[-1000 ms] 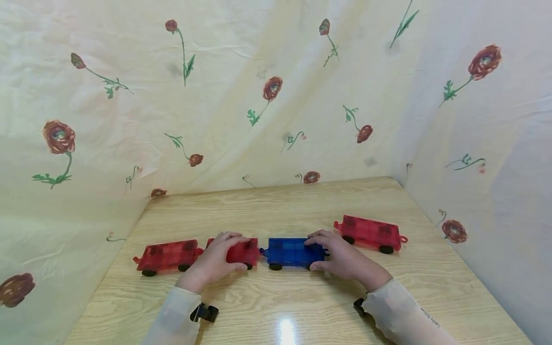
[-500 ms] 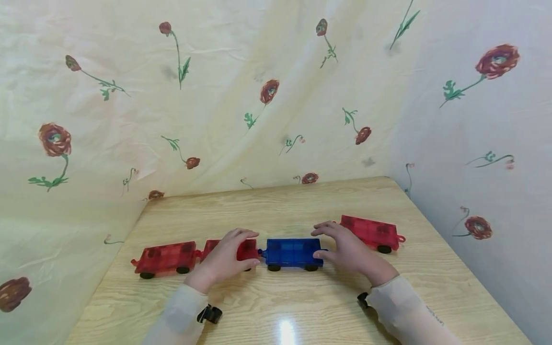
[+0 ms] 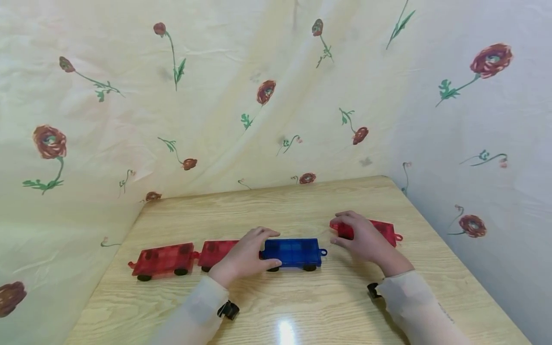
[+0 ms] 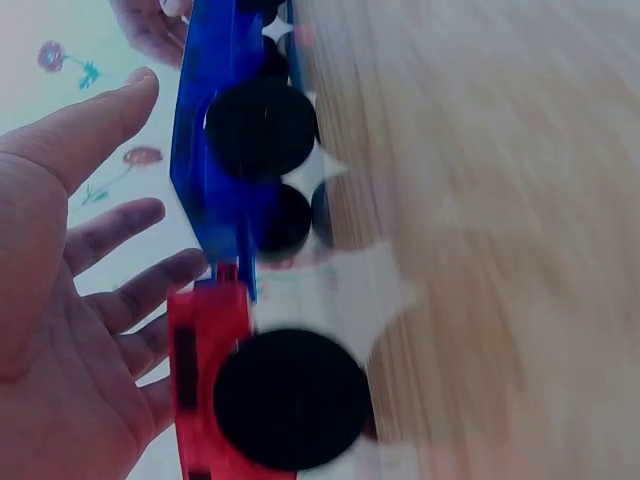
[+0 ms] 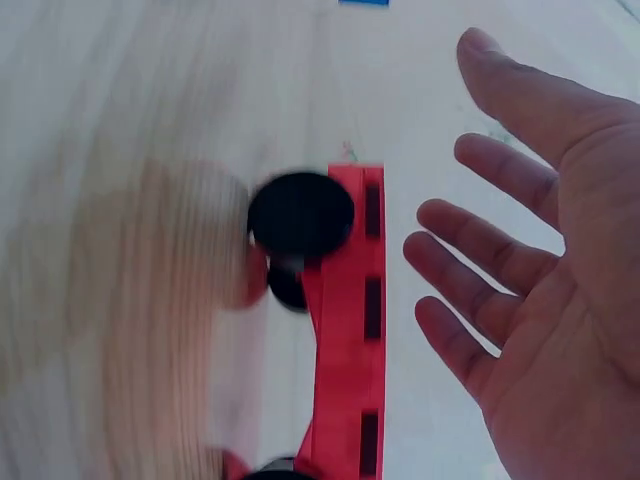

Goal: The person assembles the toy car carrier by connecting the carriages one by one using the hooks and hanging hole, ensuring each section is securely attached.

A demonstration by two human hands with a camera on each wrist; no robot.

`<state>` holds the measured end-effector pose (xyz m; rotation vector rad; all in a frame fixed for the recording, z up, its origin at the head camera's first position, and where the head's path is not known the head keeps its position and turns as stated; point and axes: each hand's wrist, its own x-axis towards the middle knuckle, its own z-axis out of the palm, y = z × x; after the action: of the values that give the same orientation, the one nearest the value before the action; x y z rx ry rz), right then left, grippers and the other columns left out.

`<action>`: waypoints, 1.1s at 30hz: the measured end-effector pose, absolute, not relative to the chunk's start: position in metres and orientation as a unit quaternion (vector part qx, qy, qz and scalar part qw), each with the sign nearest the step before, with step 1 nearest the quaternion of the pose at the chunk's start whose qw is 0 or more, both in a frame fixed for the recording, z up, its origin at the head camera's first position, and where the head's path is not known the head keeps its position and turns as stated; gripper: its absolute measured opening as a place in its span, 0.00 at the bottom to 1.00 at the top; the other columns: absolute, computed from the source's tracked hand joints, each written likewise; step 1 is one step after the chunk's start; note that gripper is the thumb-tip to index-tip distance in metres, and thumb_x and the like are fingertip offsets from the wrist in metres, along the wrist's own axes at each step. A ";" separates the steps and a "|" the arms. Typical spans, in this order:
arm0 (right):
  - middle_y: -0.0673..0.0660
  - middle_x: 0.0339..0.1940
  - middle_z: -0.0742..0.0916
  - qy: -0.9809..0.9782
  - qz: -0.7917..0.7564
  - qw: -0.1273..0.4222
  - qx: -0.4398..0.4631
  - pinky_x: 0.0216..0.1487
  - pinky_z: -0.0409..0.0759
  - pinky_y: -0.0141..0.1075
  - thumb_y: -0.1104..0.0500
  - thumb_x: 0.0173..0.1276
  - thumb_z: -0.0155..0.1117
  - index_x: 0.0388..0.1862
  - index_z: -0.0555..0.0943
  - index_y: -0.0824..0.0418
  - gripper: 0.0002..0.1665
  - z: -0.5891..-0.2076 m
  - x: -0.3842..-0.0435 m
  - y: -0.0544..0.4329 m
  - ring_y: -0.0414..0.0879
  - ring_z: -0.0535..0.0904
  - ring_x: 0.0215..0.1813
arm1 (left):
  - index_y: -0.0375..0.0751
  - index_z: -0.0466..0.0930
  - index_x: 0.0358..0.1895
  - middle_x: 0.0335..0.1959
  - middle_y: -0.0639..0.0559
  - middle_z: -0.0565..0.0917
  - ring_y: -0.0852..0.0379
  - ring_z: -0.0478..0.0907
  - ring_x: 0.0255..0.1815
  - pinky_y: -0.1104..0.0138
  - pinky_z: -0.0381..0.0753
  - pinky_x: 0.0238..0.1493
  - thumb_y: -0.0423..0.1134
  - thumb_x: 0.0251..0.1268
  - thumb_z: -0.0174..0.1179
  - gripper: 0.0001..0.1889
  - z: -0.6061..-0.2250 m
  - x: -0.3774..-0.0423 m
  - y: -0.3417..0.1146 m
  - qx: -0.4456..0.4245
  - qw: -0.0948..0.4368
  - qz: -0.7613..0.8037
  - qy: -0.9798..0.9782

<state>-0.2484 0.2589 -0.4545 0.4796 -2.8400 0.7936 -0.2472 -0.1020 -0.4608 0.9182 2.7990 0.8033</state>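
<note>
Three flat toy train cars with black wheels stand linked in a row: a red one (image 3: 164, 259) at the left, a second red one (image 3: 214, 251), and a blue one (image 3: 294, 252) at the right. My left hand (image 3: 243, 256) hovers with spread fingers above the second red car and the blue car's left end; the left wrist view shows it holding nothing. Farther back at the right, a separate red car (image 3: 385, 231) stands partly hidden by my right hand (image 3: 368, 242). In the right wrist view that hand's fingers are apart from the red car (image 5: 350, 330).
The cars stand on a light wood-grain table (image 3: 280, 206). Flower-printed cloth (image 3: 215, 105) hangs close behind the table and along both sides. Each wrist wears a black device, such as the left one (image 3: 228, 310).
My right hand has let go of the blue car and moved right and back to the separate red car. My left hand has come off the second red car and shifted right toward the blue one.
</note>
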 end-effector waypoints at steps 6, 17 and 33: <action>0.62 0.72 0.77 -0.961 0.243 0.064 0.115 0.63 0.76 0.67 0.48 0.66 0.80 0.70 0.79 0.55 0.36 -0.452 -0.248 0.275 0.67 0.71 0.71 | 0.57 0.67 0.79 0.73 0.57 0.71 0.52 0.68 0.73 0.49 0.73 0.71 0.65 0.65 0.69 0.42 -0.463 -0.250 -0.082 0.325 0.046 0.233 0.915; 0.68 0.75 0.73 -0.976 0.209 0.022 0.064 0.60 0.76 0.70 0.46 0.64 0.81 0.74 0.76 0.58 0.42 -0.451 -0.240 0.282 0.71 0.67 0.72 | 0.60 0.68 0.78 0.71 0.54 0.74 0.51 0.69 0.71 0.50 0.73 0.71 0.65 0.62 0.71 0.43 -0.457 -0.242 -0.045 0.350 0.048 0.168 0.920; 0.66 0.72 0.77 -0.968 0.225 0.027 0.106 0.67 0.72 0.67 0.54 0.66 0.79 0.65 0.84 0.56 0.29 -0.455 -0.238 0.280 0.69 0.69 0.72 | 0.64 0.69 0.78 0.71 0.55 0.75 0.49 0.71 0.71 0.50 0.74 0.70 0.62 0.64 0.72 0.40 -0.459 -0.245 -0.042 0.340 0.051 0.157 0.926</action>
<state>-0.2376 0.2795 -0.4546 0.3265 -2.9915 0.6941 -0.2454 -0.0422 -0.4592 1.0349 2.8173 0.4768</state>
